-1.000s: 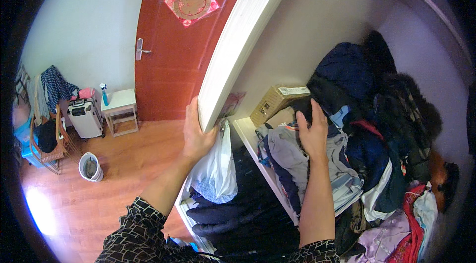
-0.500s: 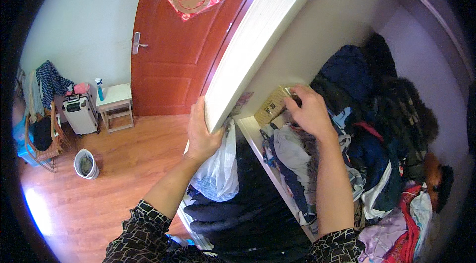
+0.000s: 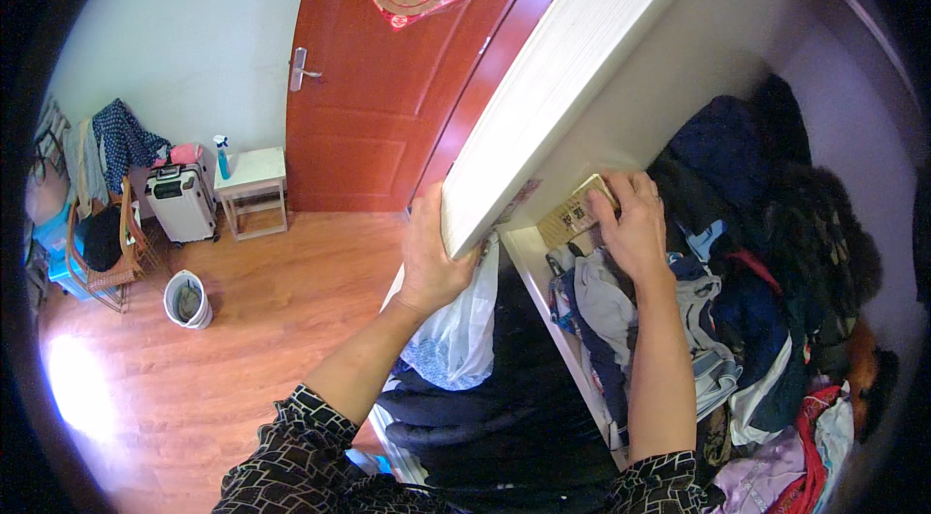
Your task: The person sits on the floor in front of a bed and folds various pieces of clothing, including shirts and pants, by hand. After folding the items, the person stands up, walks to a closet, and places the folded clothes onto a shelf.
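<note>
My left hand (image 3: 432, 257) is closed around the lower front edge of a white wardrobe panel (image 3: 553, 78), its fingers on the outer face. My right hand (image 3: 632, 223) reaches into the wardrobe and grips the upper end of a small gold box (image 3: 562, 221) with dark print. The box stands at the inner corner of the shelf, against the panel. Below my right hand lies a crumpled grey garment (image 3: 603, 296). A white translucent plastic bag (image 3: 454, 344) hangs under my left hand.
A heap of clothes (image 3: 727, 145) fills the shelf to the right. Dark clothing (image 3: 485, 417) lies below the shelf board (image 3: 548, 310). Across the room are a red door (image 3: 378, 107), a small white stool (image 3: 250, 173) with a spray bottle, a suitcase (image 3: 181, 202), a chair and a bucket (image 3: 188, 301).
The whole view has shifted, with the room and wardrobe now further right in the picture. Both hands keep their places, the left on the panel and the right at the box.
</note>
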### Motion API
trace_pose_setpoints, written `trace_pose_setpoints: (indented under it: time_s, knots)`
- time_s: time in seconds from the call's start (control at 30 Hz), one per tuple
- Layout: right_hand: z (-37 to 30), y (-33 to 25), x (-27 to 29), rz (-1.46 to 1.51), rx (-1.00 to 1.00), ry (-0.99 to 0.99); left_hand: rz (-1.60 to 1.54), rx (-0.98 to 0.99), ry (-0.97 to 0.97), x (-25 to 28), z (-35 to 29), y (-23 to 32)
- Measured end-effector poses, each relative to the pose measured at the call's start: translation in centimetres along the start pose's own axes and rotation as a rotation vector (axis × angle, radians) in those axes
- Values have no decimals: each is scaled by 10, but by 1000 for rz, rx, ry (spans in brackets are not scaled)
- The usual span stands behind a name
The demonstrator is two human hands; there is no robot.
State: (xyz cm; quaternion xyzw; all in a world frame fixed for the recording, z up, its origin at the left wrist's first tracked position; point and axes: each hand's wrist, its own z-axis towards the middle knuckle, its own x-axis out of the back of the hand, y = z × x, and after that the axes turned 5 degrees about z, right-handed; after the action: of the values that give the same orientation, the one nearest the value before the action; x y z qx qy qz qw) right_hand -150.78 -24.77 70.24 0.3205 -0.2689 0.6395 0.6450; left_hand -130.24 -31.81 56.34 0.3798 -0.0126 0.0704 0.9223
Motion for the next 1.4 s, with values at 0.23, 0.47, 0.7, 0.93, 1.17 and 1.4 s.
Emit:
trace_pose_setpoints:
  time_s: [0.23, 0.47, 0.7, 0.93, 1.17, 1.4]
  knots:
    - [-2, 7, -9, 107, 47, 87, 4, -5, 0, 0, 1, -1]
    - [-4, 11, -8, 153, 56, 97, 9, -20, 16, 1, 1, -1]
    - [-7, 15, -12, 182, 43, 130, 5, -42, 31, -1, 1, 0]
    - [-7, 12, -17, 245, 21, 131, 5, -4, 37, -4, -3, -7]
    - [-8, 16, -21, 221, 28, 117, 4, -6, 27, -5, -4, -6]
    - [-8, 18, -20, 213, 3, 68, 22, -20, 40, -5, -3, -5]
